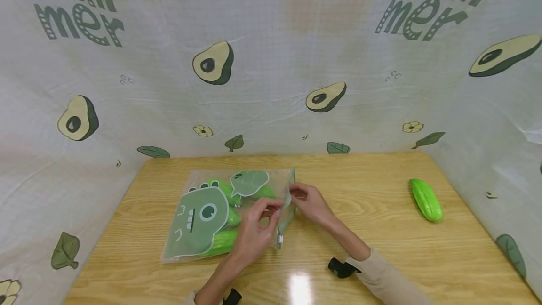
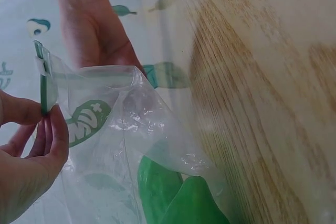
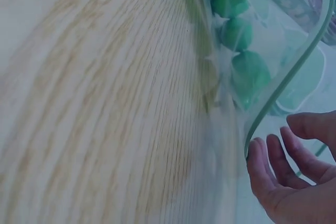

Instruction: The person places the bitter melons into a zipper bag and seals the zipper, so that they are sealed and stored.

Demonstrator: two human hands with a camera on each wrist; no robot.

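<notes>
A clear zip bag [image 1: 250, 208] with a green cartoon face lies on the table with several green vegetable-like pieces [image 1: 222, 241] inside. My left hand [image 1: 256, 232] pinches the green zip edge [image 2: 43, 85] between thumb and fingertips, lifting one side of the mouth. At the other side is my right hand [image 1: 312, 205], its curved fingers touching the green rim [image 3: 278, 90]. A gap shows between its thumb and fingers in the right wrist view. Its fingertips are hidden behind the plastic in the left wrist view. A white slider [image 1: 280, 239] sits at the zip's near end.
A ridged green piece shaped like a short cucumber [image 1: 426, 200] lies alone at the right of the wooden table [image 1: 360, 173]. A cloth [image 1: 271, 121] printed with avocados and leaves stands behind and at both sides. Dark wrist straps [image 1: 340, 267] sit at the sleeves.
</notes>
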